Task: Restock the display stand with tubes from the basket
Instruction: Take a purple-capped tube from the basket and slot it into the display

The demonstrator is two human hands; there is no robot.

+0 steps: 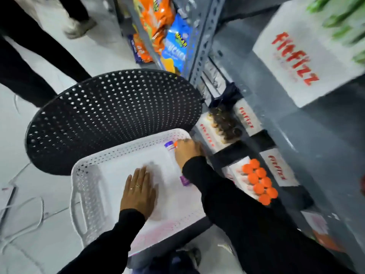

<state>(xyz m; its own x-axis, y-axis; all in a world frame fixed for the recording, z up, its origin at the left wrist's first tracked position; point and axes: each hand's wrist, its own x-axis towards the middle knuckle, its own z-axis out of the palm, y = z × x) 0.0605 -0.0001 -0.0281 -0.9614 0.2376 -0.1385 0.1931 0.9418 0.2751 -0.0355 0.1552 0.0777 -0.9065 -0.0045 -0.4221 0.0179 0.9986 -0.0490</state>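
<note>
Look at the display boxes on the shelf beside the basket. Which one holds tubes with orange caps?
The nearer display box, right of the right hand's sleeve: its tubes show bright orange caps. The box farther along holds dark-capped tubes.

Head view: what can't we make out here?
- Tube in the basket: the right hand covers most of it, so grip is unclear.
- Under the left hand: motion blur hides whether it holds anything.
- Dark-capped tubes on the stand: blurred, count unreadable.
- Green items: blurred and cut by the top-right edge.
</note>
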